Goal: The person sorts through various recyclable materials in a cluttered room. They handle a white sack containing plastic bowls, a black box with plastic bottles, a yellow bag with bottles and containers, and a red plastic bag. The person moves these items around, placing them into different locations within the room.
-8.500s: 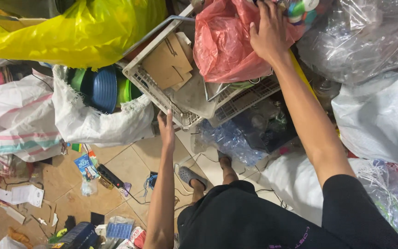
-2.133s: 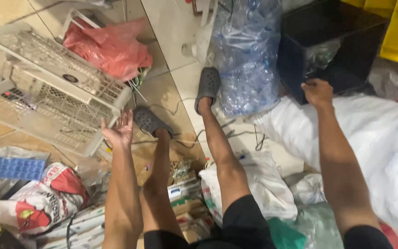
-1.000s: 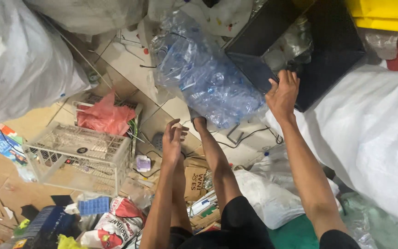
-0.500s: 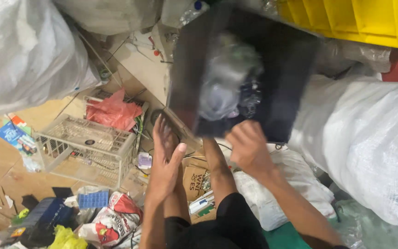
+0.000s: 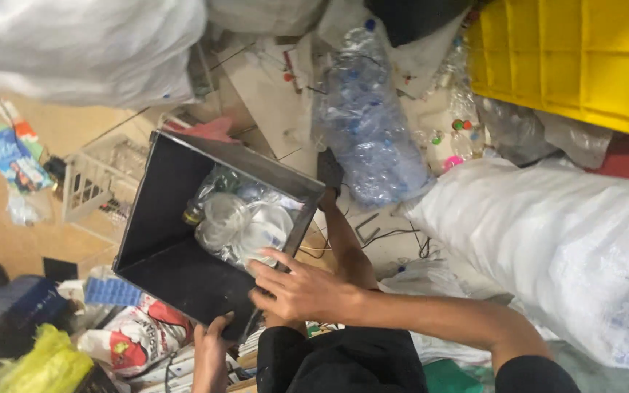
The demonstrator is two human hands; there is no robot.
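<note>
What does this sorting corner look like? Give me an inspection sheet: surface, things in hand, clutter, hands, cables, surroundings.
Surface: tiled floor, mostly covered.
Things in hand: black box, tilted and open, with clear plastic containers inside.
Clutter: clear bag of plastic bottles, white wire basket, red-and-white printed bag, yellow bag.
Hands: left hand grips the box's lower edge; right hand rests on its near rim by the containers.
Cables: dark cable on the floor beside the person's leg.
Surroundings: yellow crate, large white sacks.
</note>
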